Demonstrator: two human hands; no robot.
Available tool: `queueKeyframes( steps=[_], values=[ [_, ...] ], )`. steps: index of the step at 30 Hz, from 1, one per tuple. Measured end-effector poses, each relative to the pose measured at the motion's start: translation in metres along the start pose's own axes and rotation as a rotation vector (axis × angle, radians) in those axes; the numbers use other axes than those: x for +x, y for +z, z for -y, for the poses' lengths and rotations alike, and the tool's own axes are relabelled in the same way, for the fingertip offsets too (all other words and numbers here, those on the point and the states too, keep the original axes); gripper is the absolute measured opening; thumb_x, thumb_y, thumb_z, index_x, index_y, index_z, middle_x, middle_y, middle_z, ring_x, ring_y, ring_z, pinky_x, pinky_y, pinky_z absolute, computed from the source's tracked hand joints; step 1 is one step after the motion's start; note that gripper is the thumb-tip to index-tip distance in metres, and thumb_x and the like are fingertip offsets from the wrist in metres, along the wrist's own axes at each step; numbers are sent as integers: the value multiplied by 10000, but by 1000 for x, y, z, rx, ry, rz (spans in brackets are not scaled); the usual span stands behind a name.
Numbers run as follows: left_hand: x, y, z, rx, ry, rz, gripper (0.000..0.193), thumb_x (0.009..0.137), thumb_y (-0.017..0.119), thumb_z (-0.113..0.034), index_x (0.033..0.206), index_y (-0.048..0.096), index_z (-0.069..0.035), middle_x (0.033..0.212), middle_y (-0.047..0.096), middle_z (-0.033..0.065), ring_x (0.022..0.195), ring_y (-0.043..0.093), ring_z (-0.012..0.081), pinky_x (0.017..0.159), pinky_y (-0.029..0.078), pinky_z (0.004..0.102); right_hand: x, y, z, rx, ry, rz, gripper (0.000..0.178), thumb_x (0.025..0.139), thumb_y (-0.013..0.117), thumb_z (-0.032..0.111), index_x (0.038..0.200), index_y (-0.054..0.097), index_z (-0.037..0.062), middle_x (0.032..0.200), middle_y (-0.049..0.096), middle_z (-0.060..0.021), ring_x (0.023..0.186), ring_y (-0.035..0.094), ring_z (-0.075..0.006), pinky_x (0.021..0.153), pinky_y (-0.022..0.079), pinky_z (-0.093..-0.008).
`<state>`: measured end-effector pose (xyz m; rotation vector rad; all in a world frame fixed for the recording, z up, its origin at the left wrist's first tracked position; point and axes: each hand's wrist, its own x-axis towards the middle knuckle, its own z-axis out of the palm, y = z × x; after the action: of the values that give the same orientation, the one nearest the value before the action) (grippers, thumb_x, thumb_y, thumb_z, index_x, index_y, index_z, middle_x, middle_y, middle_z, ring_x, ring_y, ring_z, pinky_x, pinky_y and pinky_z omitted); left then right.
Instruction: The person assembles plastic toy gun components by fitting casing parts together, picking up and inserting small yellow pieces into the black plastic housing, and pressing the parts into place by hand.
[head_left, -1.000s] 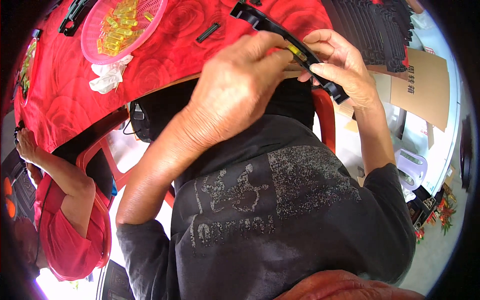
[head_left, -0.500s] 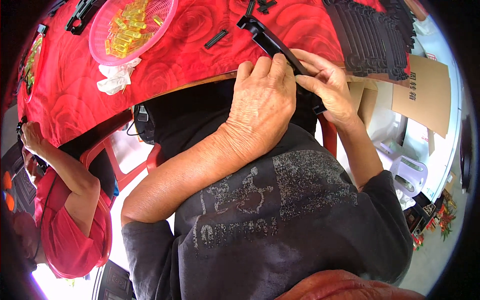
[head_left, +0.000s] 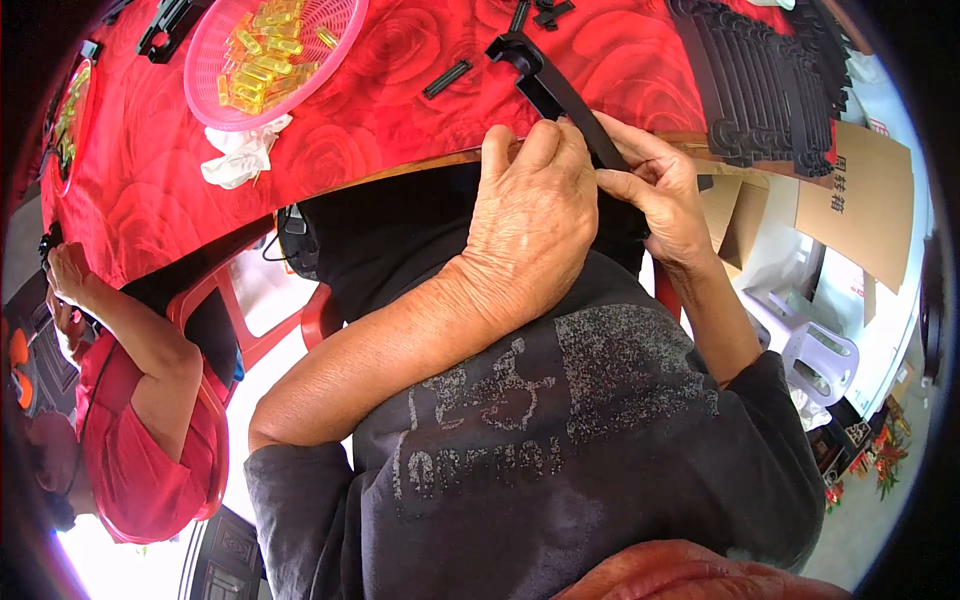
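Over the near edge of the table, both my hands hold one long black plastic piece (head_left: 578, 108) with a channel along it and a hooked far end. My left hand (head_left: 533, 215) is closed at its left side, knuckles up, and its fingertips are hidden. My right hand (head_left: 668, 205) grips the piece from the right, thumb on the near side and fingers behind. The near end of the piece is lost behind my hands and against dark clothing. On the tabletop beyond lies a short black strip (head_left: 447, 78), with more small black parts (head_left: 545, 14) farther off.
A pink mesh basket (head_left: 202, 85) of yellow transparent vials (head_left: 262, 68) stands left on the red tablecloth (head_left: 400, 120), near crumpled white tissue (head_left: 240, 160). Similar black pieces (head_left: 755, 85) lie in rows at right, above a cardboard box (head_left: 860, 200). A person in red (head_left: 150, 455) sits at left.
The black piece has turned slightly in my hands; its near end, visible below my right hand before, is now hidden. The whole view has shifted a little.
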<state>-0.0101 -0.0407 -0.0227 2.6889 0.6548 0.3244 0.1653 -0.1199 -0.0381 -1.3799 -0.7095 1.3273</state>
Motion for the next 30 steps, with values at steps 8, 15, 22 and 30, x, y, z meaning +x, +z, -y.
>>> queueKeyframes(
  steps=[8, 15, 22, 30],
  values=[
    [0, -3, 15, -219, 55, -77, 396, 812, 751, -112, 1184, 665, -6, 1268, 622, 128, 1121, 595, 280, 923, 430, 444, 1, -3, -1, 79, 16, 5, 535, 885, 696, -73, 1406, 576, -45, 1294, 692, -126, 1098, 686, -160, 959, 547, -290],
    [5, -7, 83, -224, -142, -499, 162, 831, 724, -56, 983, 680, -22, 958, 654, 161, 900, 645, 377, 767, 521, 467, -2, -11, 3, 184, -39, -20, 561, 903, 710, 17, 1434, 538, -41, 1340, 669, -158, 1025, 735, -225, 837, 579, -282],
    [4, -7, 108, -98, -319, -306, 178, 849, 746, -133, 933, 622, -38, 908, 617, 150, 905, 628, 386, 755, 511, 484, -1, -13, -3, 309, -94, -29, 563, 922, 686, 25, 1450, 506, -53, 1417, 619, -182, 1121, 711, -234, 920, 583, -300],
    [7, -8, 106, -167, -327, -265, 154, 851, 724, -90, 891, 588, -30, 884, 611, 160, 885, 624, 388, 751, 507, 490, 4, -10, -4, 334, -66, -12, 667, 953, 681, 90, 1522, 377, -80, 1488, 528, -235, 1253, 639, -272, 1001, 564, -320]
  ],
)
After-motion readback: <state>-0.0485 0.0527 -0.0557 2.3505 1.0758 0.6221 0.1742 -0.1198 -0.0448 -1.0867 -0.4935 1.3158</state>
